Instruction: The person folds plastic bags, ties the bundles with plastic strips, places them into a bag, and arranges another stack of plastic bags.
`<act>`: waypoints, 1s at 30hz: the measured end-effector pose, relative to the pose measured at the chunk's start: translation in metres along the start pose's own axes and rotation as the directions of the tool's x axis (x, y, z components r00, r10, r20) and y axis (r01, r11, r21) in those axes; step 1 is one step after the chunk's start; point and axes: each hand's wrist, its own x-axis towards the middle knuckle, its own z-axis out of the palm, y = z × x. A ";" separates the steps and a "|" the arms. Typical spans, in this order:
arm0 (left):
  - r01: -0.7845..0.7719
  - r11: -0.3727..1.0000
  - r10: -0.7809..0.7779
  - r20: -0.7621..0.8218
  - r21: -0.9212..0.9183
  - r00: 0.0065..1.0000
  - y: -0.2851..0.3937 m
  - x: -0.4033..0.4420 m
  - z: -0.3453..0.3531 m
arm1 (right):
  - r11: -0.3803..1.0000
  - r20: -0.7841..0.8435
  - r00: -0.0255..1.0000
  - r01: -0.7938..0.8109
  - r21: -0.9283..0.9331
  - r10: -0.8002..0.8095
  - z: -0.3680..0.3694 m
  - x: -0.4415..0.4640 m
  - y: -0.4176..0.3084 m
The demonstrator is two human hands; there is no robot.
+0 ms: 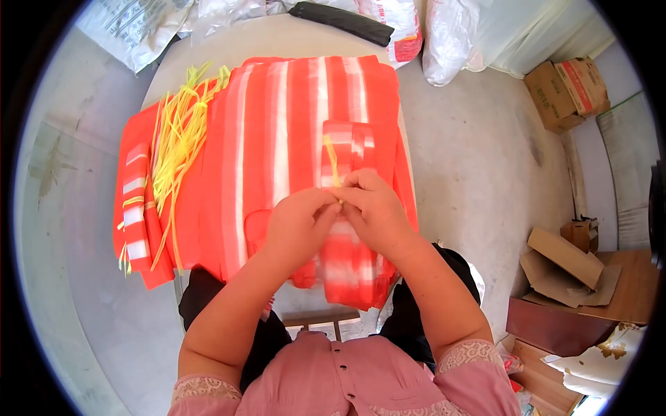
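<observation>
Two bare hands, the left and the right, meet with fingers pinched closed on a narrow yellow tie over a long, folded red-and-white striped bundle of thin sheeting, toward the right of the near edge of a pale bench. One slim red-and-white roll near the left edge already wears yellow bands; the knot at the fingertips is hidden but appears unfinished. Loose yellow strips and a broad red-and-white striped stack seem untied.
</observation>
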 end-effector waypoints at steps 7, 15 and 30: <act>0.108 0.979 -0.105 0.028 -0.172 0.994 -0.007 -0.002 0.005 | 1.000 -0.020 1.000 -0.008 0.026 0.009 0.001 0.001 -0.003; 0.144 0.971 -0.145 0.010 -0.189 0.989 -0.010 0.000 0.009 | 0.996 0.001 0.998 -0.060 -0.061 0.061 -0.004 0.002 -0.010; 0.387 0.838 -0.332 0.205 -0.384 0.921 -0.021 0.006 0.008 | 0.959 0.180 0.971 -0.196 0.203 0.160 -0.011 0.004 0.001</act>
